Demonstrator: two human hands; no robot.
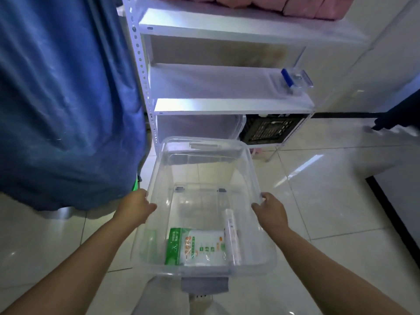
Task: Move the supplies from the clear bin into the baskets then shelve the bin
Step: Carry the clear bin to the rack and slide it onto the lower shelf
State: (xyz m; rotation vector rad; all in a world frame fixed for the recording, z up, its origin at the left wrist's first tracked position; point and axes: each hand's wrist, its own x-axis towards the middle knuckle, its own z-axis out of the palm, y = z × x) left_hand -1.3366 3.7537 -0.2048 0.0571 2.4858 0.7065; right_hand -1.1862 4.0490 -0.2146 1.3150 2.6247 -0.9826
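I hold the clear bin [205, 171] off the floor in front of a white shelf unit [227, 105]. My left hand [136, 206] grips its left rim and my right hand [269, 208] grips its right rim. Inside, at the near end, lie a green-and-white packet [195, 246] and a white roll [231, 235] beside it on the right. A black basket [270, 129] sits on the bottom level of the shelf, at the right.
A blue cloth [63, 98] hangs at the left, close to the bin. Another clear bin [204, 127] sits on the bottom level beside the black basket. A small clear case with a blue part [295, 79] lies on the middle shelf. Pink items [295, 5] fill the top shelf.
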